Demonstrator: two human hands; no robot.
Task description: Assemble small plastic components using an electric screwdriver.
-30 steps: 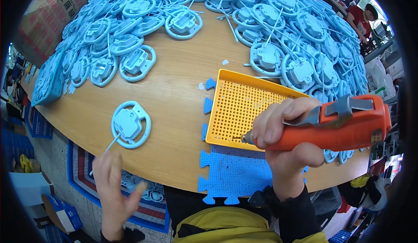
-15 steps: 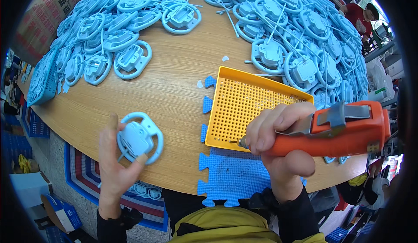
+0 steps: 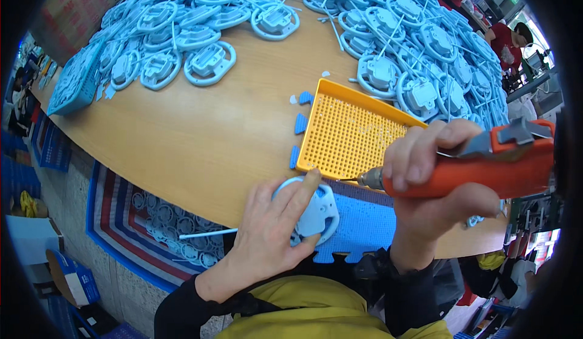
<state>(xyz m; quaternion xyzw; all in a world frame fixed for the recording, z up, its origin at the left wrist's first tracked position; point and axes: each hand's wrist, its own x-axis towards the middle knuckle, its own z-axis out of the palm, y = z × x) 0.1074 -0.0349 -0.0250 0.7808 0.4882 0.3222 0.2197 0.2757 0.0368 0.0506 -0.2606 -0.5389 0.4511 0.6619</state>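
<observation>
My left hand (image 3: pixel 265 225) grips a light-blue toy steering wheel (image 3: pixel 317 213), its fingers over the far rim and its thumb at the near side. The wheel lies on a blue foam mat (image 3: pixel 363 222), and a thin light-blue rod (image 3: pixel 209 234) sticks out to the left from beneath my hand. In my right hand (image 3: pixel 422 184) is an orange electric screwdriver (image 3: pixel 470 172), fingers wrapped round its body. Its bit points left, over the near edge of a yellow perforated tray (image 3: pixel 373 101) that holds many small screws.
Light-blue wheel parts (image 3: pixel 206 63) are heaped along the far side of the wooden table (image 3: pixel 182 138). A blue basket (image 3: pixel 76 90) stands at the left edge, near a cardboard box (image 3: pixel 73 17). Below, a striped lined bin (image 3: pixel 130 242) holds more parts. A person (image 3: pixel 505 41) sits at far right.
My left hand has brought the wheel from the bare table rightward onto the foam mat. The screwdriver's bit still hovers at the tray's near edge, and the whole view has shifted a little.
</observation>
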